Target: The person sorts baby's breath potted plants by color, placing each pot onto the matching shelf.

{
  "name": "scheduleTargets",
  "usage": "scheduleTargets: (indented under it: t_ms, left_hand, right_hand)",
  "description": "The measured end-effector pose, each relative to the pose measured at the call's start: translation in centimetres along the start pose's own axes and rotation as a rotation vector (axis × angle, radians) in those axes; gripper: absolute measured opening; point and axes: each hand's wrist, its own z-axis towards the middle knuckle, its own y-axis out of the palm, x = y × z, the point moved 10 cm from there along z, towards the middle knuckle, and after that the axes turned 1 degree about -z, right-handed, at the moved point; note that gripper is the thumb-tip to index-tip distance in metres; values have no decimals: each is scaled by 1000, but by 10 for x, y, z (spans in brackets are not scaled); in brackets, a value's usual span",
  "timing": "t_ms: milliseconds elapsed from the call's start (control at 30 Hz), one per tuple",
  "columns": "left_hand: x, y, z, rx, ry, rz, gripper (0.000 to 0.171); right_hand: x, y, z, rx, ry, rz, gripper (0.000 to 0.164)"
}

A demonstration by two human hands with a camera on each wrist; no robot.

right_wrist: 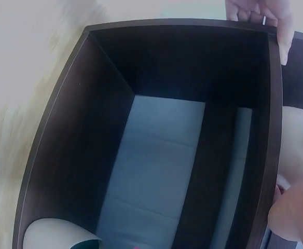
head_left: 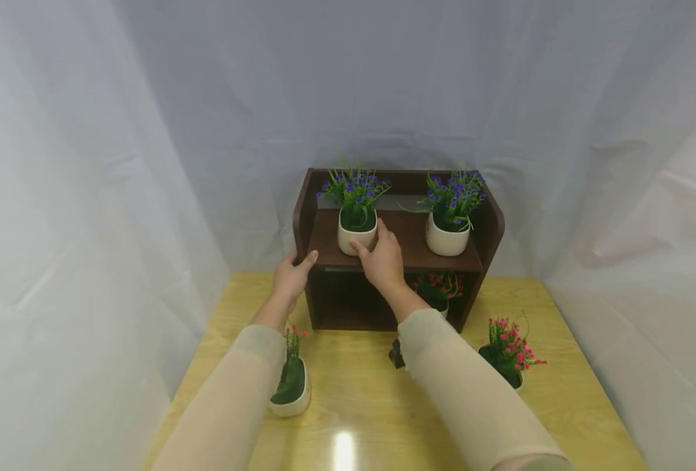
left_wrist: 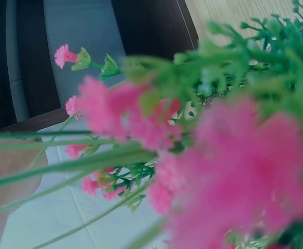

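- Presently, the right hand (head_left: 384,260) holds the left purple-flowered pot (head_left: 346,234) between thumb and fingers, on the upper board of the brown shelf (head_left: 411,243).
- The left hand (head_left: 291,280) grips the shelf's left side.

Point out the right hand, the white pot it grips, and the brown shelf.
Right hand (head_left: 383,261), head view: back of the hand.
White pot (head_left: 346,240), head view: front wall.
Brown shelf (head_left: 413,237), head view: upper board.
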Motion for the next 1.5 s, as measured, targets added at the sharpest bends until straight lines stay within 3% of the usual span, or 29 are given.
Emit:
scheduleTargets:
  t_ms: [300, 533, 667, 800, 1033, 1300, 1500]
  left_hand:
    - [1, 1, -2, -13, -5, -5, 65]
    - [0, 0, -2, -17, -12, -3, 68]
    - [0, 2, -2, -14, -11, -12, 67]
    - [0, 1, 0, -13, 1, -12, 65]
    - [-2, 0, 2, -20, 5, 11, 66]
    - [-1, 1, 1, -22, -4, 8, 68]
    - [1, 1, -1, -28, 0, 10, 67]
  right_hand:
    - [-4, -2, 3, -19, -33, -68, 94]
    - [-3, -6, -1, -38, -19, -35, 97]
    - [-2, -13, -12, -18, -22, 44, 92]
    - [-1, -22, -34, 20, -40, 160, 79]
    - [18, -25, -82, 47, -110, 267, 62]
    - [62, -7, -149, -63, -69, 340, 62]
    - [88, 4, -188, -121, -50, 308, 64]
